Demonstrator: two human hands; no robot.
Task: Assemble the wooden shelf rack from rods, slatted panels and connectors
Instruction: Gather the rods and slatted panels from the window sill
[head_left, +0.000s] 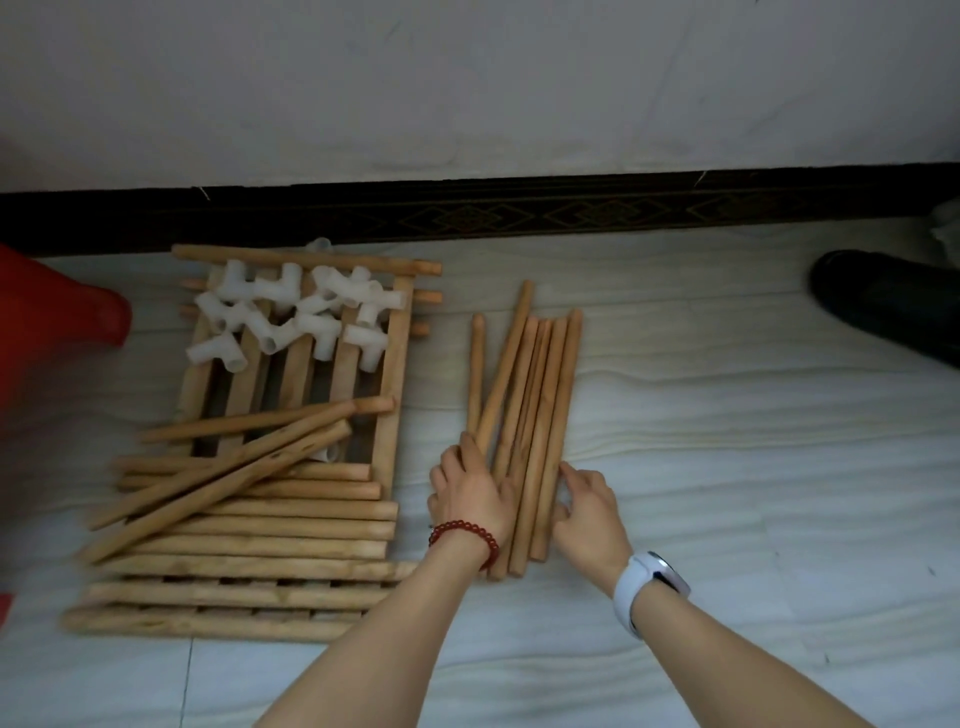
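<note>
Head view: rod bundle (524, 415) on floor (727, 467) at centre; left grip (470, 493) flat on bundle's 7 o'clock end, fingers straight; right grip (587, 512) relaxed, fingertips touching outer rod; connectors (296, 312) on slatted panel (291, 364) at 10 o'clock

Red bead bracelet (464, 535), white, perhaps smart, watch (651, 591)
</note>
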